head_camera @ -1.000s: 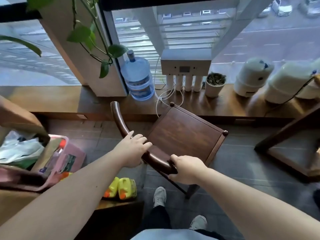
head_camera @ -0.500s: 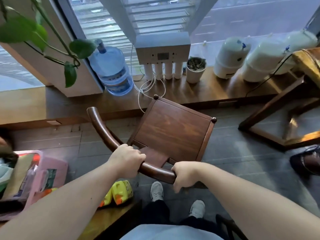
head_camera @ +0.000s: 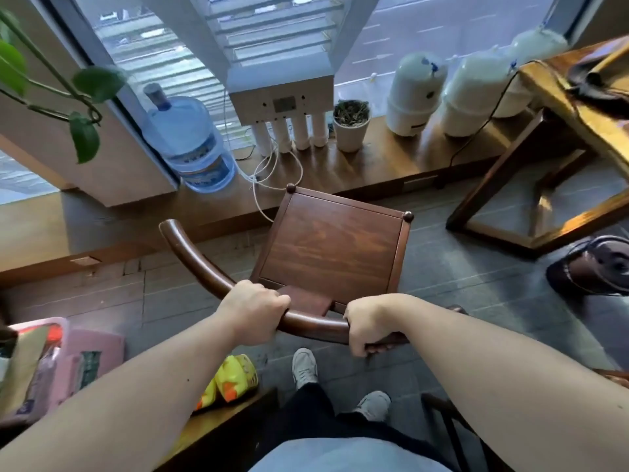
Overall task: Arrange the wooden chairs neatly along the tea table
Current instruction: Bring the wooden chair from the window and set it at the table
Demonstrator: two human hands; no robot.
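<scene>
A dark wooden chair (head_camera: 332, 243) with a square seat and a curved back rail stands on the grey tiled floor in front of me. My left hand (head_camera: 253, 310) grips the back rail left of the centre splat. My right hand (head_camera: 369, 323) grips the same rail further right, and my forearm hides the rail's right end. The tea table (head_camera: 558, 97), with a pale wood top on dark angled legs, is at the right edge. The seat's right corner lies well left of the table's leg frame.
A wooden window ledge (head_camera: 391, 165) carries a blue water jug (head_camera: 190, 144), a water filter unit (head_camera: 282, 107), a small plant pot (head_camera: 350, 127) and white tanks (head_camera: 413, 93). A pink bin (head_camera: 85, 356) sits at the left, a dark round object (head_camera: 592, 267) at the right.
The view has swung to the right, bringing more of the tea table into sight. The chair has turned so its seat faces the ledge more squarely. Both hands stay on the rail.
</scene>
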